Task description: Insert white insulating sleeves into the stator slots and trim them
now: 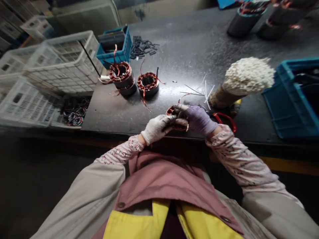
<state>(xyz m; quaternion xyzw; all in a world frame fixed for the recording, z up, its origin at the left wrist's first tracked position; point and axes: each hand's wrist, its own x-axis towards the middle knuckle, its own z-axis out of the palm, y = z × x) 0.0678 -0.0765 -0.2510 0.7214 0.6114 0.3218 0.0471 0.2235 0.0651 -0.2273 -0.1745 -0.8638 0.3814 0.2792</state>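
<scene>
My left hand [157, 127], in a white knit glove, and my right hand [196, 119], in a purple glove, both grip a copper-wound motor stator [171, 111] over the table's front edge. The gloves hide most of it, and a red lead rises from it. Just beyond my right hand lies a red-handled hand tool [224, 121], partly hidden. Several thin white sleeves [206, 91] lie near my fingers. Farther back stand two wound stators [122, 75] [148, 84] with red leads. A thick bundle of white cord [243, 79] lies to the right.
The dark metal workbench [189, 56] holds a blue crate [291, 99] at right, a blue bin [114, 46] and black pieces [142, 46] at the back. Two stators [245, 20] [281, 20] stand far right. White crates [59, 63] stack left, above a tray of coloured wires [73, 114].
</scene>
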